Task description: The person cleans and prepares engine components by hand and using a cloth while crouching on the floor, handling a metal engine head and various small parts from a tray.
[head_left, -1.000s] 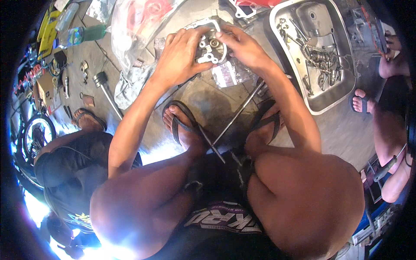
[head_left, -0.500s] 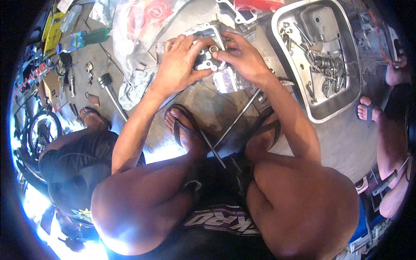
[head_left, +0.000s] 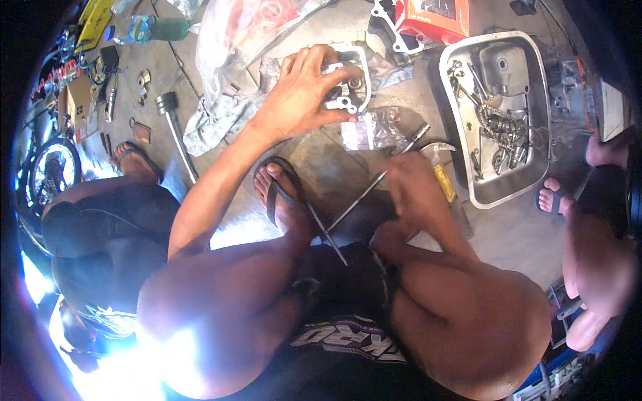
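Observation:
My left hand [head_left: 304,93] is wrapped over a silvery cylinder head [head_left: 358,83], thumb along its near edge and fingers over its far side. Its inner workings show partly between thumb and forefinger. My right hand [head_left: 408,177] is down by my right foot, blurred, beside the shaft of a T-handle socket wrench [head_left: 361,196]. Its fingers are smeared, so whether they touch the wrench is unclear. A clear plastic packet [head_left: 374,130] lies just nearer than the cylinder head. Close to the right hand is a yellow-labelled item [head_left: 444,182].
At the right stands a metal basin [head_left: 461,160] holding bolts, a chain and other parts. Beyond are a red box [head_left: 435,20], a gasket [head_left: 394,30] and plastic bags [head_left: 231,40]. A long-handled tool [head_left: 177,134] and a cloth [head_left: 217,123] lie left. People sit on both sides.
My right hand has left the cylinder head and come back toward my right foot and the T-handle wrench. My left hand keeps its grip on the head. The view has shifted slightly.

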Demonstrator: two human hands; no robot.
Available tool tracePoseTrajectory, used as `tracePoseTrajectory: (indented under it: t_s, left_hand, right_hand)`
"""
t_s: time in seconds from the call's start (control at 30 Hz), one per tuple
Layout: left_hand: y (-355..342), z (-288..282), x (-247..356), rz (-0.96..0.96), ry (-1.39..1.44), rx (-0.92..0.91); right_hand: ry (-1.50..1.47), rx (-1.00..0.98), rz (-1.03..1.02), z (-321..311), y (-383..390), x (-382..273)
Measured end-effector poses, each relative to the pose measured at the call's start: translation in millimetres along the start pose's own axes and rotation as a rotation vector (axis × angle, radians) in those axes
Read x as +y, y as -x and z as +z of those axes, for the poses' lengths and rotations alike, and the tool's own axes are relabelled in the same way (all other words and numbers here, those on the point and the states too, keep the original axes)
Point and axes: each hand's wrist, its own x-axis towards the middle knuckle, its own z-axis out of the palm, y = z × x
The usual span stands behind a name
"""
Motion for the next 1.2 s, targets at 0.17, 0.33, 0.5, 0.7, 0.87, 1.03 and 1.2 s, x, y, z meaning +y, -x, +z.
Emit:
tracePoseTrajectory:
  t_s: [0.17,0.33,0.5,0.7,0.87,1.03,1.2]
  left_hand:
    - [2,1,-6,0.020,0.100,0.130]
    - [8,6,-15,0.098,0.212,0.164]
    - [6,20,-18,0.115,0.282,0.165]
    - [15,9,-20,0.131,0.293,0.225]
    - [10,2,-16,0.162,0.438,0.218]
    - [1,16,-18,0.170,0.441,0.205]
    - [-4,14,-21,0.178,0.456,0.160]
  right_hand:
    - [0.284,-0.219,-0.610,66,11,24]
    - [0.264,-0.357,-0.639,28,-16,-4]
    - [-0.181,0.057,-0.331,-50,-24,-27]
    - [-0.524,0.484,-0.088,-122,-40,-66]
    - [-0.737,0.673,-0.173,-108,-52,-80]
    - [-0.677,0.656,-0.156,-90,-66,-80]
    - [-0.769,0.650,-0.169,-98,-70,-93]
